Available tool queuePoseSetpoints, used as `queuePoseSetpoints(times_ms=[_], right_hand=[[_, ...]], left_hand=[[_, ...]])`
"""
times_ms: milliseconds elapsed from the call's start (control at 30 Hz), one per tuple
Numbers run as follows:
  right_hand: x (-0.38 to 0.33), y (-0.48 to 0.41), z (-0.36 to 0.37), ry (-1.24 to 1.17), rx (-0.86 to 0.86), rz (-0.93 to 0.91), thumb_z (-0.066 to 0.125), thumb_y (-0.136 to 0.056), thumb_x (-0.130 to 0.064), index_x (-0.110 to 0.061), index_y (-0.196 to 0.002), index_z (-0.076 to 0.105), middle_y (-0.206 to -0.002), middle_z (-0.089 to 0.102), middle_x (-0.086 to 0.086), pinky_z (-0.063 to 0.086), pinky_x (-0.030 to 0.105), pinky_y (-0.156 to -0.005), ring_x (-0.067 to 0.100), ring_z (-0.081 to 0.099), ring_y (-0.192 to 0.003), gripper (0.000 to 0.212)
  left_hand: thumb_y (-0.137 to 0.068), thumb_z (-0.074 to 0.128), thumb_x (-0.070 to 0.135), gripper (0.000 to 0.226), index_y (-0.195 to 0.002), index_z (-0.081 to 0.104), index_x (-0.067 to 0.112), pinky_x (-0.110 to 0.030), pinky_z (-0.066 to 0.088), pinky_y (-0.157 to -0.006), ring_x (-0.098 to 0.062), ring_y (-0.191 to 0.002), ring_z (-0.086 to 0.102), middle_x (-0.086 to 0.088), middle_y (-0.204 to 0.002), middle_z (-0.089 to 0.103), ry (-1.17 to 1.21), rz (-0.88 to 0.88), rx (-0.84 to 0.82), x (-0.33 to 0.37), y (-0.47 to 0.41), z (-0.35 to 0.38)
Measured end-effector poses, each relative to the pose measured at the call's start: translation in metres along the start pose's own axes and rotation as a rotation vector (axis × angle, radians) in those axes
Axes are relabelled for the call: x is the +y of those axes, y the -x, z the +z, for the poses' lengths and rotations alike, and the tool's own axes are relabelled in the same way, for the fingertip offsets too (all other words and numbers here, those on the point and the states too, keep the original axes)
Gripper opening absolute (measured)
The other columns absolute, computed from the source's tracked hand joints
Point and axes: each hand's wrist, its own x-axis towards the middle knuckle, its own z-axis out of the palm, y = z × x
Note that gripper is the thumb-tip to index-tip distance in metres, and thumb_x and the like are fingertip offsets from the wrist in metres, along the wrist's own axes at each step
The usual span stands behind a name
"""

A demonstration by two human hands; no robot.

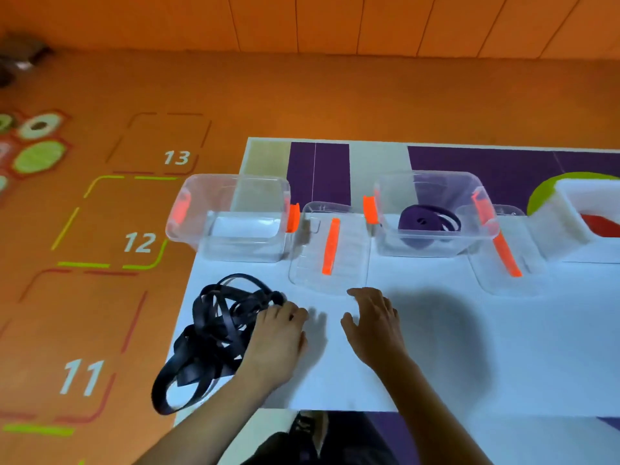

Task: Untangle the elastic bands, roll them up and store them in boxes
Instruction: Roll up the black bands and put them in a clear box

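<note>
Tangled black elastic band (pixel 214 337) lies on the white sheet (pixel 453 357) at about 8 o'clock in the view, one loop hanging past the sheet's edge onto the orange floor (pixel 302 102). Left hand (pixel 278 337) rests on the tangle's 3 o'clock side, fingers bent down among the strands; cannot tell whether they pinch one. Right hand (pixel 375 327), just to the 3 o'clock of the left, palm down over bare sheet, fingers loosely spread, holding nothing. At 11 o'clock from the hands, a clear box (pixel 231 216); at 12, a clear lid (pixel 330 250) lying flat. At 1 o'clock, a second clear box (pixel 436 243) with a rolled purple band (pixel 426 221) inside.
</note>
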Motion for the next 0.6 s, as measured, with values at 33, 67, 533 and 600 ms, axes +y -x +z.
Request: queuePoseSetpoints(times_ms=[33, 67, 533, 600], right_hand=[[-0.006, 0.005, 0.005, 0.018, -0.055, -0.009, 0.061, -0.093, -0.025, -0.021, -0.139, 0.055, -0.144, 0.052, 0.003, 0.035, 0.040, -0.110, 0.029, 0.049, -0.132, 0.047], [-0.013, 0.010, 0.011, 0.039, -0.112, -0.025, 0.060, -0.095, -0.027, -0.023, -0.142, 0.053, -0.145, 0.051, 0.003, 0.033, 0.038, -0.112, 0.027, 0.048, -0.134, 0.047], [-0.088, 0.011, 0.102, 0.083, -0.409, -0.248, 0.054, -0.096, -0.022, -0.030, -0.152, 0.038, -0.149, 0.044, 0.007, 0.035, 0.040, -0.110, 0.033, 0.047, -0.131, 0.059], [-0.098, 0.005, 0.111, 0.094, -0.380, -0.284, 0.055, -0.094, -0.014, -0.030, -0.159, 0.026, -0.160, 0.033, 0.006, 0.038, 0.043, -0.110, 0.036, 0.045, -0.134, 0.073]], left_hand=[[-0.072, 0.074, 0.021, 0.039, -0.111, 0.069, 0.021, -0.039, 0.051, -0.077, -0.028, -0.091, 0.064, -0.002, -0.106, 0.065, 0.000, -0.025, -0.013, -0.007, 0.012, 0.001], [-0.073, 0.072, 0.021, 0.038, -0.111, 0.069, 0.020, -0.041, 0.052, -0.078, -0.030, -0.094, 0.064, -0.004, -0.107, 0.065, 0.006, -0.060, -0.017, -0.015, 0.025, 0.001], [-0.064, 0.087, 0.035, 0.081, -0.137, 0.056, 0.022, -0.049, 0.059, -0.081, -0.040, -0.117, 0.063, -0.010, -0.134, 0.062, -0.064, -0.389, -0.297, -0.082, 0.147, 0.036], [-0.059, 0.088, 0.039, 0.082, -0.134, 0.060, 0.022, -0.048, 0.060, -0.078, -0.040, -0.114, 0.066, -0.009, -0.133, 0.064, -0.078, -0.403, -0.346, -0.091, 0.160, 0.044]])
